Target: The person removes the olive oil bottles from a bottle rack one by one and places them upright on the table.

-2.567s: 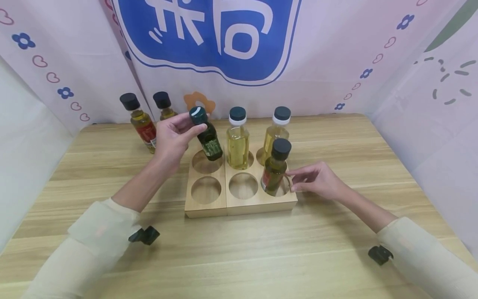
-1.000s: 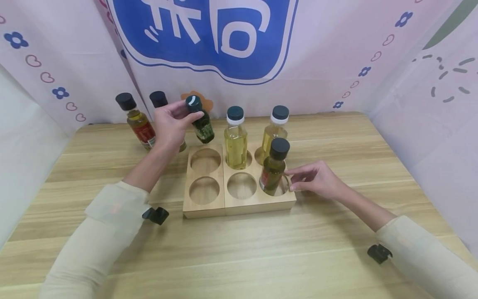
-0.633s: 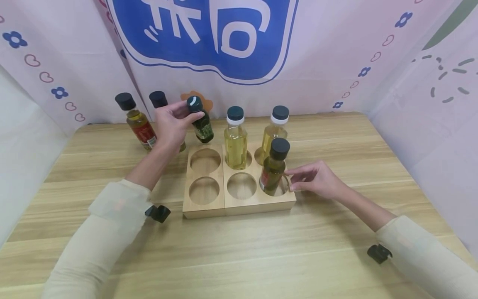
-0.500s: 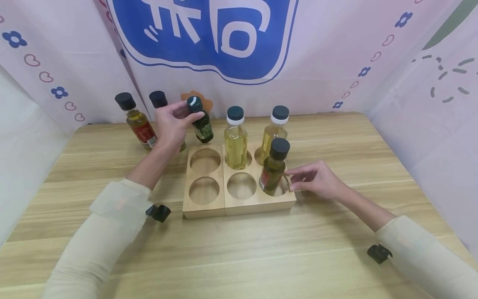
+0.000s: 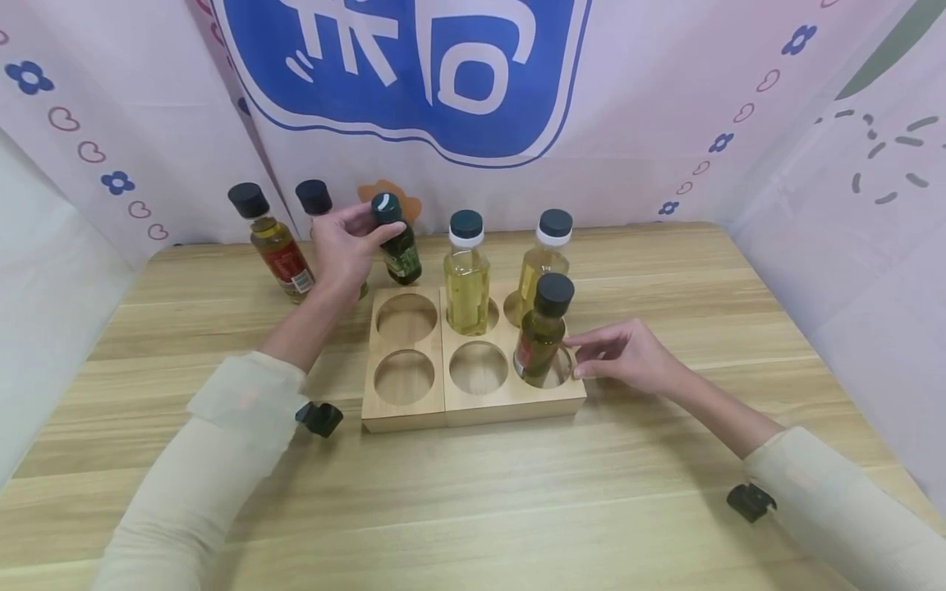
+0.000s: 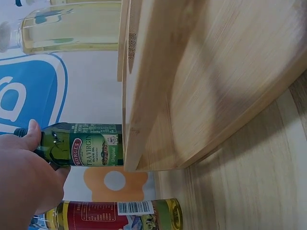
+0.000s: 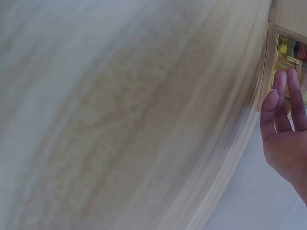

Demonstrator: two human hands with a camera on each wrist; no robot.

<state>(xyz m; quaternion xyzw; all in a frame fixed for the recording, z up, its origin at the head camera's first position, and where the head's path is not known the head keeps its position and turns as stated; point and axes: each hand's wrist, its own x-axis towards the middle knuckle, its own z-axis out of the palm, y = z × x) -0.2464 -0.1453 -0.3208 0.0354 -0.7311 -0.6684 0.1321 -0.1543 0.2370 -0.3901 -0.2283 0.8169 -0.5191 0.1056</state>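
My left hand pinches the neck of a green olive oil bottle, just below its dark cap. The bottle is held behind the back-left hole of the wooden rack; in the left wrist view the rack's edge hides its base. Nearly straight fingers of my right hand touch the rack's right end. Close to them, a red-labelled oil bottle leans in the front-right hole. Two pale oil bottles, one in the middle and one at the right, occupy back holes.
Two more black-capped oil bottles stand on the table behind my left arm, the outer one in plain sight and the inner one mostly covered by my hand. A printed cloth hangs along the table's back edge.
My left hand has carried the green bottle backward, from over the rack's back-left hole to behind the rack. Lately it has barely moved. My right hand stays at the rack's end.
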